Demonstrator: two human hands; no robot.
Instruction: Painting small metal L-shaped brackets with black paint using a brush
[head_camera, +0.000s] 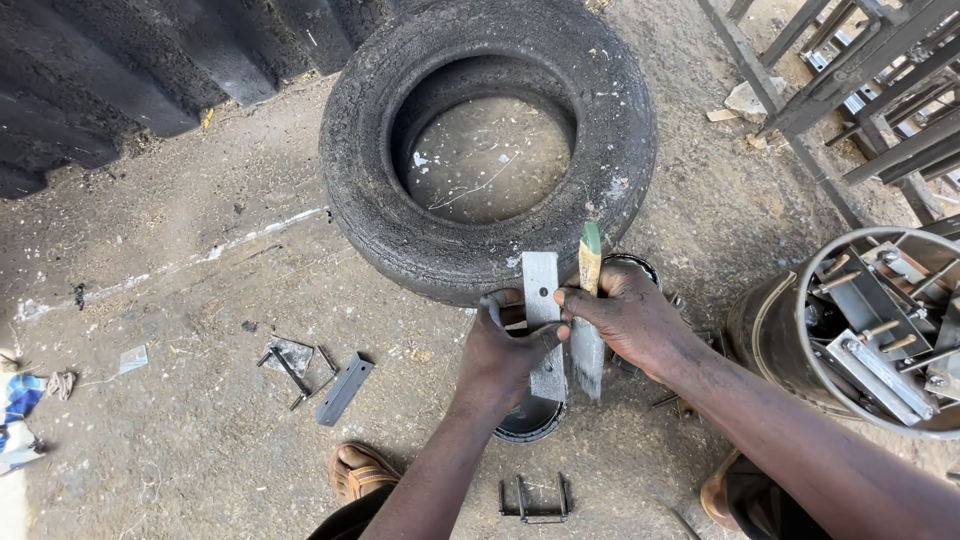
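A worn black tyre (488, 145) lay flat on the dusty ground (200, 300), its rim just beyond the hands. To the right stood a round metal drum (850, 340) filled with grey metal brackets and bolts. Over a dark round can (530, 418) on the ground, the left hand (505, 355) was clenched around a flat grey metal plate (542, 300), held upright with a small hole near its top. The right hand (630, 318) gripped a paintbrush (588, 320) by its wooden, green-tipped handle, bristles pointing down and touching the plate's right edge. A short grey channel piece (343, 388) and some bolts lay to the left. A sandalled foot (357, 472) showed below.
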